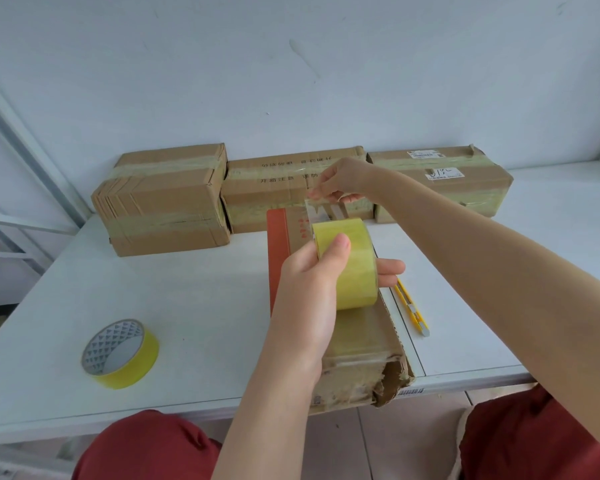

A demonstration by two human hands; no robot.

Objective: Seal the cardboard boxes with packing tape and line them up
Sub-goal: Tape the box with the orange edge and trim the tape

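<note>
Sitting at a white table (187,289), red-trousered knees cut off at the bottom edge. Long cardboard box (361,341) lies lengthwise in front, near end torn, top mostly hidden by the arm. Spare tape roll (120,353) to the left, yellow utility knife (413,306) just right of the box. Left hand (312,271) grips the yellow tape roll (347,265) above the box. Farther out, right hand (340,181) pinches the clear tape end (323,202), hard to make out. Row of taped boxes (274,188) at the wall, middle one partly hidden.
</note>
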